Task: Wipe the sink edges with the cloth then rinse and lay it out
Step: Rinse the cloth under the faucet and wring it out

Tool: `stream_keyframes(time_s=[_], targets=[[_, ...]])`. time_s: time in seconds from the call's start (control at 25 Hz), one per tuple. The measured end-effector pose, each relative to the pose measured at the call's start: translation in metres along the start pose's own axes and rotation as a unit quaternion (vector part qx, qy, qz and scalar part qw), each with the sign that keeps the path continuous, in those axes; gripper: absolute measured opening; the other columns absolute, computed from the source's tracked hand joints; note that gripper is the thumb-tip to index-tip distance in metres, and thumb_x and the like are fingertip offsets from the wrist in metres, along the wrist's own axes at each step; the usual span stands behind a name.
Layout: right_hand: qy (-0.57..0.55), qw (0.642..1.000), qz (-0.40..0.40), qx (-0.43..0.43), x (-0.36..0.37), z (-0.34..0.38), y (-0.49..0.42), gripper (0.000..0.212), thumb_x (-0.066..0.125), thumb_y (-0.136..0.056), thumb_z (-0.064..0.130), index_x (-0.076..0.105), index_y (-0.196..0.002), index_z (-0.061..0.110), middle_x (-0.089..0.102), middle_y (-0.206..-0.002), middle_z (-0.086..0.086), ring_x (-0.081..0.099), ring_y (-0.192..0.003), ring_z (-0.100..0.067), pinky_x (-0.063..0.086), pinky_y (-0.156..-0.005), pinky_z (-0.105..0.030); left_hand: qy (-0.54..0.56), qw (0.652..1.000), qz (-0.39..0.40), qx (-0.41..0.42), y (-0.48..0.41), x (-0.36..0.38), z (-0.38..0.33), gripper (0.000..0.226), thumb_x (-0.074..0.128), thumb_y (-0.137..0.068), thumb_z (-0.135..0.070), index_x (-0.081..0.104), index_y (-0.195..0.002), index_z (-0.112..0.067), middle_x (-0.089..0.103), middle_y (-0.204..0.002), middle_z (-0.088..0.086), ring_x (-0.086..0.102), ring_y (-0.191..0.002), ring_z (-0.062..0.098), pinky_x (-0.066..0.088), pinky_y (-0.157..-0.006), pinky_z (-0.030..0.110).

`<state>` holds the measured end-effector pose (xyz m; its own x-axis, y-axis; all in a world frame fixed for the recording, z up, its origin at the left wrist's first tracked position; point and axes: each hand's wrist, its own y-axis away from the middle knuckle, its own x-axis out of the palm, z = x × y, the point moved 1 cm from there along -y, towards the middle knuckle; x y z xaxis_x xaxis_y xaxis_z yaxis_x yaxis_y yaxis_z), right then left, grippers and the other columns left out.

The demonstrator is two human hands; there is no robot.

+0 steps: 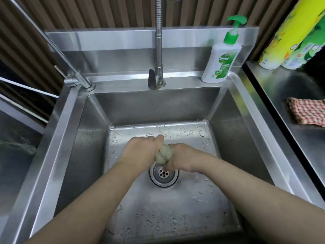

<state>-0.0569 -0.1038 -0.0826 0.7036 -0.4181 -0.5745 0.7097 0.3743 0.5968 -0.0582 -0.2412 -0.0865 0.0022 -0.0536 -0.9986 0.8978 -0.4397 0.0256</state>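
1. While droplets bead the steel beneath it, I hold the cloth (163,154) wadded into a tight, pale bundle low in the basin, pinned between my two fists and hanging directly above the drain (163,174).
2. My left hand (142,148) clenches one end of the bundle and my right hand (182,160) clenches the other. Both are grasping it, backs of the hands up, and only the bulge between them shows.
3. By my reading the cloth's long axis runs fist to fist, across my body, with both ends buried in my palms. Neither hand is nearer, since both are on it, though the left sits a little farther from me than the right.
4. No stream of water shows falling on the cloth, so I judge this to be the wringing that closes the rinse, with only the laying out left.
5. That move turns on pulling my fists apart along the same axis to open the bundle flat.
6. Flat steel lies on both sides: the sink (263,138) rim runs outside my right forearm, and beyond it is a counter (284,88) where a red checked cloth (307,114) lies.
7. Ahead of both hands rises the faucet (158,50), and a soap bottle (220,62) stands on the back ledge, beyond my right hand.
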Motion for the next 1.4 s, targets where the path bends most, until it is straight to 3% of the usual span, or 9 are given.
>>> stream_keyframes(time_s=[0.24,0.44,0.6,0.72,0.92,1.04,1.16,1.24,1.4], targets=[[0.292,0.929,-0.209,-0.094,-0.001,0.003,-0.013,0.026,0.049,-0.086,0.013,0.048,-0.111,0.012,0.061,-0.106,-0.012,0.061,-0.095,-0.032,0.038,-0.066,-0.033,0.303,0.911,0.219,-0.172,-0.009,0.003,0.001,0.016,0.052,-0.084,-0.026,0.052,-0.096,-0.017,0.060,-0.094,0.004,0.054,-0.063,0.019,0.040,-0.049,0.023],[0.258,0.932,-0.224,-0.124,0.002,0.000,-0.011,0.030,0.060,-0.079,0.013,0.051,-0.106,0.007,0.055,-0.107,-0.014,0.051,-0.102,-0.032,0.038,-0.080,-0.036,0.353,0.885,0.244,-0.179,-0.006,0.007,0.009,0.024,0.067,-0.078,-0.035,0.054,-0.090,-0.019,0.062,-0.093,0.001,0.057,-0.082,0.018,0.047,-0.071,0.030],[-0.101,0.995,0.000,0.009,-0.006,-0.007,-0.008,0.007,0.059,-0.077,0.004,0.056,-0.080,0.009,0.059,-0.070,-0.006,0.058,-0.068,-0.022,0.046,-0.056,-0.021,0.027,0.996,-0.049,-0.072,0.018,0.019,-0.007,0.043,0.066,-0.072,-0.026,0.044,-0.109,-0.024,0.062,-0.100,0.004,0.060,-0.089,0.028,0.039,-0.071,0.037],[-0.274,0.937,0.215,0.009,-0.020,-0.015,-0.005,0.007,0.058,-0.081,0.003,0.062,-0.075,0.005,0.067,-0.063,-0.004,0.065,-0.060,-0.016,0.055,-0.060,-0.022,-0.070,0.966,-0.245,0.035,0.029,0.030,-0.016,0.030,0.042,-0.086,-0.014,0.049,-0.114,-0.022,0.058,-0.109,0.004,0.054,-0.102,0.028,0.037,-0.084,0.042],[-0.315,0.871,0.375,-0.031,-0.010,-0.007,0.004,0.025,0.059,-0.081,0.017,0.056,-0.057,0.020,0.052,-0.050,0.007,0.044,-0.042,-0.004,0.039,-0.046,-0.013,-0.069,0.952,-0.272,0.120,0.007,0.014,0.005,0.032,0.045,-0.063,-0.004,0.046,-0.093,-0.015,0.053,-0.058,0.002,0.051,-0.051,0.023,0.036,-0.053,0.033],[-0.299,0.912,0.279,-0.012,0.008,-0.008,0.006,0.029,0.062,-0.082,0.010,0.048,-0.057,0.015,0.041,-0.051,-0.001,0.034,-0.042,-0.010,0.025,-0.040,-0.017,-0.052,0.969,-0.169,0.172,0.000,0.009,0.013,0.042,0.060,-0.048,0.000,0.052,-0.088,-0.012,0.052,-0.052,0.004,0.050,-0.041,0.024,0.035,-0.039,0.025],[0.000,1.000,0.000,0.001,0.017,-0.003,-0.001,0.015,0.061,-0.079,0.011,0.049,-0.071,0.015,0.051,-0.066,-0.004,0.049,-0.062,-0.022,0.032,-0.046,-0.022,-0.030,0.996,0.027,0.082,0.001,0.005,0.003,0.036,0.065,-0.066,-0.003,0.050,-0.097,-0.012,0.062,-0.072,0.009,0.061,-0.061,0.029,0.037,-0.045,0.030],[0.122,0.988,-0.094,0.013,0.022,0.001,-0.003,0.007,0.054,-0.081,0.014,0.055,-0.088,0.015,0.062,-0.088,-0.007,0.059,-0.083,-0.026,0.040,-0.057,-0.023,0.032,0.990,0.138,-0.021,0.001,0.012,-0.005,0.025,0.051,-0.082,-0.008,0.043,-0.105,-0.013,0.063,-0.090,0.011,0.057,-0.074,0.031,0.039,-0.056,0.032],[0.215,0.967,-0.136,-0.010,0.031,-0.007,-0.013,0.033,0.054,-0.080,0.016,0.051,-0.114,0.013,0.064,-0.106,-0.010,0.062,-0.095,-0.033,0.044,-0.068,-0.031,0.180,0.959,0.180,-0.129,0.004,0.026,-0.012,0.022,0.051,-0.083,-0.020,0.048,-0.105,-0.017,0.060,-0.095,0.007,0.050,-0.074,0.023,0.042,-0.062,0.029]])
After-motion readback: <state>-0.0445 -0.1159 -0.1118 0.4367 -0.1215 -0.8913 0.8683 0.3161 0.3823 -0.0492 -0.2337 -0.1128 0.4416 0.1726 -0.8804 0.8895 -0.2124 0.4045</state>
